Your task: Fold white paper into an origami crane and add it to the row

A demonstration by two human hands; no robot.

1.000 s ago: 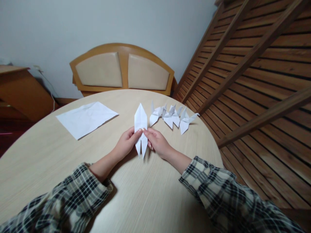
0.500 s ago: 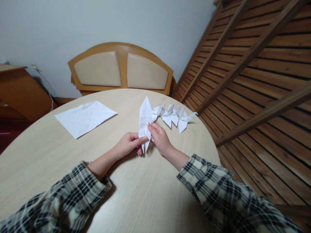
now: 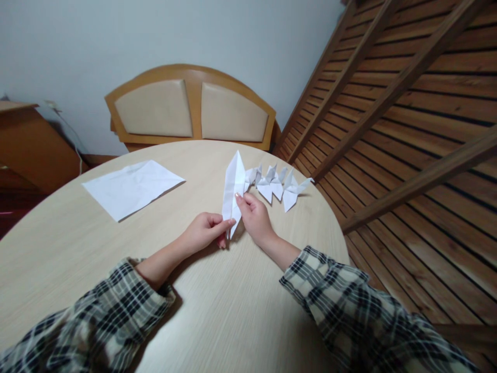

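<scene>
A long piece of folded white origami paper [image 3: 233, 178] is held upright above the table, its pointed tip up and two narrow points at the bottom. My left hand [image 3: 205, 229] pinches its lower left part, thumb on the front and fingers behind. On the right edge, about halfway down, my right hand [image 3: 255, 216] grips it with the thumb on the front face; the other fingers are partly hidden behind the paper. Just beyond my right hand stand several finished paper cranes [image 3: 291, 191] in a row.
A flat sheet of white paper [image 3: 134, 187] lies at the left of the round wooden table [image 3: 217, 311]. Behind the table is a chair or headboard with padded panels [image 3: 155, 110]. Slatted wood [image 3: 407, 155] rises on the right, and a wooden cabinet [image 3: 31, 150] stands far left.
The folded paper has turned and tilted slightly to the right, showing a crease down its face. Both hands keep their hold. The whole view has shifted a little.
</scene>
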